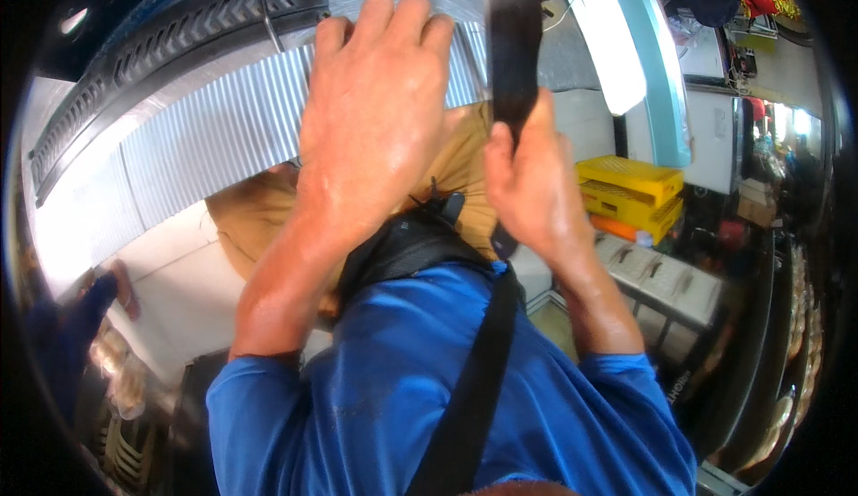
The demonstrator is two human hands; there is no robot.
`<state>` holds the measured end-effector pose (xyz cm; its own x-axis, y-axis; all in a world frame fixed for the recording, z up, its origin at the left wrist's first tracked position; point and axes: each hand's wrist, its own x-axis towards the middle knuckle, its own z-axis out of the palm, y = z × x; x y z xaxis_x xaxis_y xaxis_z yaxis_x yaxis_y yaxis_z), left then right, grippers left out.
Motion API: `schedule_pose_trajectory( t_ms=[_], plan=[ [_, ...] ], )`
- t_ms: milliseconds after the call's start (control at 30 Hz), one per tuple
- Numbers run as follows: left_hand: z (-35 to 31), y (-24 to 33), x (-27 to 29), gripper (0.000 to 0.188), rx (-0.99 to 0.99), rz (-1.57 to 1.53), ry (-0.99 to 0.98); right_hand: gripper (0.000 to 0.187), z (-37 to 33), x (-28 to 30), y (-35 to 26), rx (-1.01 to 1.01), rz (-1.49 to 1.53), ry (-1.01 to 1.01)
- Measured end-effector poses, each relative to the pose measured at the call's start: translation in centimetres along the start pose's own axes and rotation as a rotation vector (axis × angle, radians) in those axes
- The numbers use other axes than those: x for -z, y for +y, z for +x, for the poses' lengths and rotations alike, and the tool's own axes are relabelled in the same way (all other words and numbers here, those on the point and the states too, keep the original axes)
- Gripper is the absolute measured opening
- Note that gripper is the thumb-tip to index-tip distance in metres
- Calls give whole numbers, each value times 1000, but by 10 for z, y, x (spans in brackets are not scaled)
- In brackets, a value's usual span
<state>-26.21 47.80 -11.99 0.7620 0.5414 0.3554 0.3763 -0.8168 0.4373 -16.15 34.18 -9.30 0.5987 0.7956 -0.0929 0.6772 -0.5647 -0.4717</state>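
A dark, broad, blade-like tool (516, 36) stands in the right hand (534, 174), running from the fist up to the upper edge of the view, its outline somewhat blurred; the right hand is closed around its lower part, thumb laid up along the near side, and a dark rounded end shows just below the fist; the left hand (375, 107) is to the left of the tool and apart from it, back upward, fingers bent over the metal bench (214, 130), and whether it grips anything beneath the palm I cannot tell, since the underside is hidden; the bench has a ribbed, silvery front that curves away to the left, and on its far side runs a black strip (210, 36) marked with raised chevrons, crossed by a thin metal rod (266, 4); nearer the body are tan trousers (255, 219), a black bag (402, 244) at the waist, and a blue shirt (393, 362) crossed slantwise by a black strap (478, 380); to the right, yellow crates (630, 179) are stacked near a white, slotted box-like thing (657, 268), with a pale blue panel (660, 67) rising behind them; at the far left, over pale floor tiles (179, 295), part of another person's bare foot (125, 289) shows.
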Motion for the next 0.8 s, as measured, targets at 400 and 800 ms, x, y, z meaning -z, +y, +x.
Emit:
schedule_pose_trajectory(
  t_ms=[400, 800],
  plan=[
    [1, 1, -1, 65, 0, -10, 4, 29, -3, -5, 6, 26, -46, 55],
    [1, 3, 0, 65, -1, -32, -3, 35, -4, -22, 16, 98, 18, 157]
  ],
)
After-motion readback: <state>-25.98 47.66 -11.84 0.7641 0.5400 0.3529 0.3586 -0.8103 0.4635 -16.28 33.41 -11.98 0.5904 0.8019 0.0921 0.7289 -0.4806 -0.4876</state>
